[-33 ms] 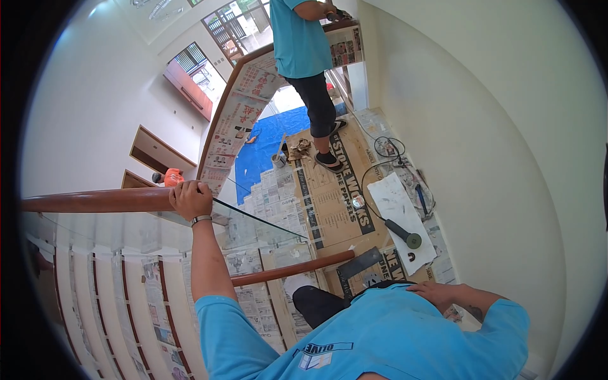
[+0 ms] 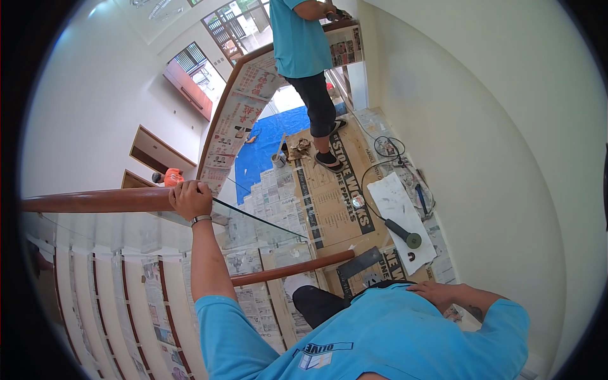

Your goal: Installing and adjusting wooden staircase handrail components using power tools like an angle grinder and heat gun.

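Observation:
My left hand [image 2: 192, 199] is wrapped over the cut end of a thick brown wooden handrail [image 2: 104, 200] at the left. A metal band sits round that wrist. Below the handrail's end runs a clear glass panel [image 2: 256, 218] with a dark edge. At my waist, my right hand [image 2: 437, 294] lies flat against my blue shirt [image 2: 405, 323], fingers stretched out and nothing visible in them. A second, thinner length of wooden rail [image 2: 294, 268] slants beside my knee. In front of me, a dark green angle grinder [image 2: 403, 233] lies on a white sheet [image 2: 408, 218], its cord trailing away.
Cardboard [image 2: 335, 202] and newspaper [image 2: 275, 193] cover the landing; papered stairs [image 2: 158, 297] descend at left. A co-worker [image 2: 307, 69] in blue stands ahead by a paper-covered balustrade [image 2: 231, 126]. A can [image 2: 278, 161], blue tarp [image 2: 259, 139] and coiled cable [image 2: 389, 147] lie nearby. A wall [image 2: 481, 164] rises right.

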### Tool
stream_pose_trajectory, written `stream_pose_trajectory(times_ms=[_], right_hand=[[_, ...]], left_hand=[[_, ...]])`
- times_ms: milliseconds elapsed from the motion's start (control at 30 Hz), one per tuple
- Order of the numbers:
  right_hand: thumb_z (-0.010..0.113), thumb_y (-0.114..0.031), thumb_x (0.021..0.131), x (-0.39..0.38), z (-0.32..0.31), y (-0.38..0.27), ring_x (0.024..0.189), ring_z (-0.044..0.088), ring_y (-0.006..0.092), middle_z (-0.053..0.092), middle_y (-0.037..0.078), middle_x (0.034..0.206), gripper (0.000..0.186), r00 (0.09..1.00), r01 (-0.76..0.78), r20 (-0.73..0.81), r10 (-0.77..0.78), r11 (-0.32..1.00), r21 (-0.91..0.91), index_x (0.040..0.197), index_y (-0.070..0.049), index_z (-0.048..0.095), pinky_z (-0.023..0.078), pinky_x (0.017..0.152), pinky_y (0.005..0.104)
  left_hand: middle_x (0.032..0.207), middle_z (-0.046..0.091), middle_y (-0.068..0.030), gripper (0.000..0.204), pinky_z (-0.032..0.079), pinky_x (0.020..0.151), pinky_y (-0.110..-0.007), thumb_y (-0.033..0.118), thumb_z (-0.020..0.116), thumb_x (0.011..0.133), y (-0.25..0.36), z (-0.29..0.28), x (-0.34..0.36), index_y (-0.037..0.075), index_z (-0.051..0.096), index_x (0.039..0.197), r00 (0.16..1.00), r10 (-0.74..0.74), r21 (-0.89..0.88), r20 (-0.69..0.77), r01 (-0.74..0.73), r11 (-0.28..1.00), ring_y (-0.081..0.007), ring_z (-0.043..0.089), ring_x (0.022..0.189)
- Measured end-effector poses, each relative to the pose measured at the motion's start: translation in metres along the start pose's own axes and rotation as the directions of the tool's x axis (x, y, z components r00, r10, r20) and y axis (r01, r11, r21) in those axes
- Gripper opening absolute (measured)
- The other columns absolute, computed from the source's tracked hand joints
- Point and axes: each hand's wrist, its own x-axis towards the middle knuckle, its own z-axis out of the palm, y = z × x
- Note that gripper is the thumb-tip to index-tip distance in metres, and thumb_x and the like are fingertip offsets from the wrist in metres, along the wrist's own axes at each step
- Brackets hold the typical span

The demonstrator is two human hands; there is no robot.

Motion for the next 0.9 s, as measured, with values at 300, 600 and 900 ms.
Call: stream_pose_trajectory(times_ms=[300,600,900], right_hand=[[0.091,-0.029,0.052,-0.001,0.004,0.0,0.139,0.028,0.0437,0.018,0.016,0.159,0.122,1.0,0.001,-0.026,-0.001,1.0,0.011,0.153,-0.013,0.024,0.028,0.118,0.0489],[0.09,-0.031,0.054,-0.002,0.009,0.001,0.138,0.029,0.0447,0.019,0.017,0.159,0.119,0.998,0.028,-0.048,-0.028,1.0,0.007,0.153,-0.013,0.025,0.028,0.117,0.0505],[0.088,-0.035,0.057,-0.003,0.012,0.001,0.136,0.032,0.0463,0.02,0.018,0.158,0.115,0.995,0.052,-0.086,-0.05,0.998,0.02,0.152,-0.013,0.027,0.029,0.115,0.052]], left_hand=[[0.089,0.074,0.003,0.026,0.036,0.103,-0.041,0.027,0.053,0.084,-0.001,0.001,0.0,0.016,0.075,0.074,1.0,-0.009,0.002,0.017,0.009,1.0,-0.0168,0.063,0.1],[0.091,0.074,0.0025,0.027,0.036,0.103,-0.041,0.027,0.053,0.085,0.001,-0.002,0.001,0.016,0.076,0.076,1.0,-0.004,0.025,0.026,0.003,1.0,-0.0172,0.063,0.1],[0.09,0.074,0.0009,0.027,0.037,0.102,-0.041,0.027,0.053,0.084,0.001,-0.004,0.001,0.015,0.076,0.076,0.999,-0.002,0.015,0.032,0.002,1.0,-0.0189,0.063,0.1]])
